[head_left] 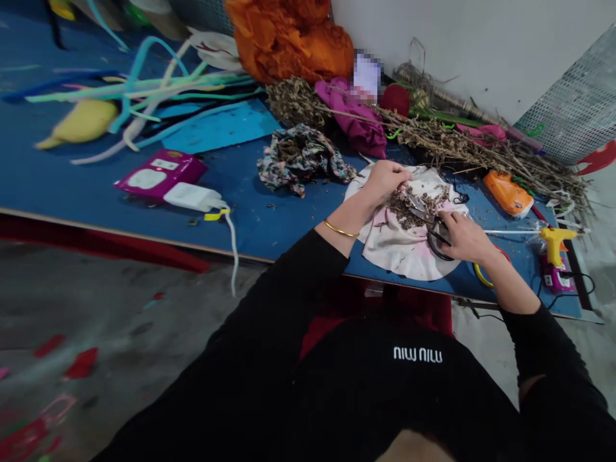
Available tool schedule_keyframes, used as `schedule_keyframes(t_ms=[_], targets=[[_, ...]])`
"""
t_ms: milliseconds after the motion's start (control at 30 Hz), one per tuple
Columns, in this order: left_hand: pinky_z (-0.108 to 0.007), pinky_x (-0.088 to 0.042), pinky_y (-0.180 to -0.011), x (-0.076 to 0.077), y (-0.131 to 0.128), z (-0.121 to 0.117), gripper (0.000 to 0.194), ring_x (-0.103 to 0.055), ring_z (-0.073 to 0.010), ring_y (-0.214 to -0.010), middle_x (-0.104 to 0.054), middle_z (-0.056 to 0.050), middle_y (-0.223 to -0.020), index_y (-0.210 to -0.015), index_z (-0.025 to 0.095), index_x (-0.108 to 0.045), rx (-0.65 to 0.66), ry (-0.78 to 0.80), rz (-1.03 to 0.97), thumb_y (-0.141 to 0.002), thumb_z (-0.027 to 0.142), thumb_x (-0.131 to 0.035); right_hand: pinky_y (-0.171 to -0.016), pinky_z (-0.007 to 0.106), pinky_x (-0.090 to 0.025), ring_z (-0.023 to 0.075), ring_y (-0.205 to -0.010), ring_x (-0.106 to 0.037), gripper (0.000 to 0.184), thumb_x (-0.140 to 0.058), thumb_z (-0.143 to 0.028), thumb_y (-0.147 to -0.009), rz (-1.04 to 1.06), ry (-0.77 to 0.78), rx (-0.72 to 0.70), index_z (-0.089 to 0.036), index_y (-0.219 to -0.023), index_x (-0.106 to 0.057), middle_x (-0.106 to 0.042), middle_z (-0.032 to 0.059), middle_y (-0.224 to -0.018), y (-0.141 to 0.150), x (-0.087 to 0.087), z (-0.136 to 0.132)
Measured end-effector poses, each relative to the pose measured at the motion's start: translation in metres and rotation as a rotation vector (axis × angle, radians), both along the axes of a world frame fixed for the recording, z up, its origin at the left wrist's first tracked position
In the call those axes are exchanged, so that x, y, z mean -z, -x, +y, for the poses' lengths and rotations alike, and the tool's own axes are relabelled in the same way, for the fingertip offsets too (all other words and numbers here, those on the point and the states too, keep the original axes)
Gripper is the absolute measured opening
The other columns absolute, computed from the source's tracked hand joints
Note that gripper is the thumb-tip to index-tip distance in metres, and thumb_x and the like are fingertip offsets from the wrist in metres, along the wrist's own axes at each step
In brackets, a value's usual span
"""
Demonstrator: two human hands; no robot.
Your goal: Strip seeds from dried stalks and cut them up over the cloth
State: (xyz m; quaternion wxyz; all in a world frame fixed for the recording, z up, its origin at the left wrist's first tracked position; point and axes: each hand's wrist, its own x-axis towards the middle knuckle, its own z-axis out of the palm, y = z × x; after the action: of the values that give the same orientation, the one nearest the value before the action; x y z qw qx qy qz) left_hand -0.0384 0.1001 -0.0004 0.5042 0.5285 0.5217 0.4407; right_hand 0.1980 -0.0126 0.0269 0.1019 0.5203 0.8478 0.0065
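Note:
My left hand [385, 181] is closed in a pinch on a small clump of dried plant bits [409, 208] lying on a white, pink-stained round cloth [399, 247]. My right hand [459, 236] grips black-handled scissors [436, 240], their blades pointing into the same dried pile. A gold bangle sits on my left wrist. Both sleeves are black.
A blue board [269, 212] serves as the worktop. On it lie a yellow glue gun [556, 240], an orange tool [507, 192], dried branches [471, 144], patterned fabric [301, 157], magenta cloth [353, 115], orange fabric [293, 35], a white charger [192, 196], and foam strips [144, 96].

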Motion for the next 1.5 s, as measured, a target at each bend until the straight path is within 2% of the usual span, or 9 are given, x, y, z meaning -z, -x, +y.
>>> schedule_keyframes(t_ms=[167, 400, 533, 767, 1000, 1133, 1233, 1367, 1500], targets=[[-0.021, -0.043, -0.055, 0.007, -0.008, 0.001, 0.022, -0.05, -0.0058, -0.05, -0.062, -0.001, -0.058, -0.065, 0.013, -0.065, -0.016, 0.17, -0.193, -0.086, 0.007, -0.068, -0.083, 0.039, -0.05, 0.0339, -0.105, -0.067, 0.073, -0.056, -0.033, -0.086, 0.008, 0.038, 0.057, -0.01, -0.154, -0.044, -0.064, 0.0223, -0.132, -0.001, -0.002, 0.004], [-0.024, -0.048, -0.058, 0.021, -0.011, 0.008, 0.026, -0.051, -0.007, -0.053, -0.062, -0.003, -0.062, -0.066, 0.014, -0.064, 0.007, 0.12, -0.205, -0.091, 0.009, -0.067, -0.076, 0.036, -0.049, 0.0325, -0.099, -0.071, 0.074, -0.06, -0.034, -0.088, -0.059, 0.035, 0.174, -0.016, -0.158, -0.043, -0.074, 0.0179, -0.121, 0.002, -0.011, 0.0], [-0.028, -0.051, -0.063, 0.023, -0.012, 0.011, 0.026, -0.049, -0.0075, -0.052, -0.06, -0.002, -0.061, -0.066, 0.015, -0.063, 0.018, 0.097, -0.203, -0.091, 0.01, -0.067, -0.071, 0.033, -0.045, 0.0296, -0.095, -0.071, 0.058, -0.055, -0.039, -0.095, -0.106, -0.048, 0.213, -0.023, -0.15, -0.054, -0.077, 0.0137, -0.112, -0.001, -0.011, 0.0], [-0.03, -0.046, -0.063, 0.016, -0.009, 0.007, 0.029, -0.05, -0.0088, -0.053, -0.059, -0.003, -0.062, -0.063, 0.017, -0.06, 0.04, 0.141, -0.171, -0.091, 0.009, -0.065, -0.073, 0.031, -0.045, 0.0244, -0.086, -0.069, 0.059, -0.057, -0.024, -0.087, 0.122, 0.075, 0.222, -0.021, -0.145, -0.059, -0.076, 0.0081, -0.102, -0.028, -0.02, -0.011], [-0.033, -0.046, -0.077, -0.001, 0.012, 0.003, 0.012, -0.064, -0.0207, -0.077, -0.071, -0.004, -0.071, -0.068, 0.021, -0.075, -0.027, -0.321, 0.438, -0.076, 0.012, -0.075, -0.079, 0.035, -0.051, 0.0211, -0.083, -0.063, 0.052, -0.065, -0.032, -0.079, 0.576, 0.076, 0.239, -0.021, -0.129, -0.067, -0.07, 0.0064, -0.1, -0.052, -0.006, -0.019], [-0.033, -0.046, -0.079, 0.0, 0.022, -0.02, 0.013, -0.069, -0.0241, -0.089, -0.08, -0.006, -0.089, -0.076, 0.023, -0.083, 0.098, -0.39, 0.637, -0.081, 0.018, -0.073, -0.083, 0.036, -0.052, 0.0197, -0.085, -0.061, 0.059, -0.078, -0.045, -0.071, 1.058, 0.062, 0.272, -0.02, -0.123, -0.065, -0.068, 0.0031, -0.097, -0.038, 0.001, 0.004], [-0.033, -0.048, -0.081, 0.008, 0.024, -0.04, 0.022, -0.072, -0.0253, -0.1, -0.082, -0.007, -0.109, -0.101, 0.025, -0.086, 0.187, -0.422, 0.838, -0.092, 0.024, -0.065, -0.085, 0.035, -0.053, 0.018, -0.084, -0.06, 0.065, -0.084, -0.047, -0.067, 1.298, 0.077, 0.279, -0.022, -0.123, -0.064, -0.066, 0.0006, -0.094, -0.017, 0.003, 0.029], [-0.032, -0.052, -0.083, 0.014, 0.02, -0.061, 0.031, -0.072, -0.0247, -0.104, -0.079, -0.011, -0.121, -0.112, 0.017, -0.082, 0.235, -0.521, 1.066, -0.103, 0.029, -0.055, -0.084, 0.035, -0.054, 0.0187, -0.083, -0.061, 0.065, -0.085, -0.051, -0.066, 1.389, 0.073, 0.269, -0.025, -0.122, -0.065, -0.065, 0.0, -0.092, -0.002, 0.016, 0.046], [-0.036, -0.053, -0.084, 0.013, 0.013, -0.071, 0.044, -0.07, -0.0301, -0.11, -0.075, -0.019, -0.122, -0.121, 0.007, -0.075, 0.287, -0.616, 1.195, -0.098, 0.043, -0.068, -0.081, 0.036, -0.054, 0.0188, -0.078, -0.06, 0.058, -0.081, -0.046, -0.069, 1.284, 0.061, 0.289, -0.025, -0.121, -0.066, -0.064, -0.001, -0.087, -0.004, 0.035, 0.038]])
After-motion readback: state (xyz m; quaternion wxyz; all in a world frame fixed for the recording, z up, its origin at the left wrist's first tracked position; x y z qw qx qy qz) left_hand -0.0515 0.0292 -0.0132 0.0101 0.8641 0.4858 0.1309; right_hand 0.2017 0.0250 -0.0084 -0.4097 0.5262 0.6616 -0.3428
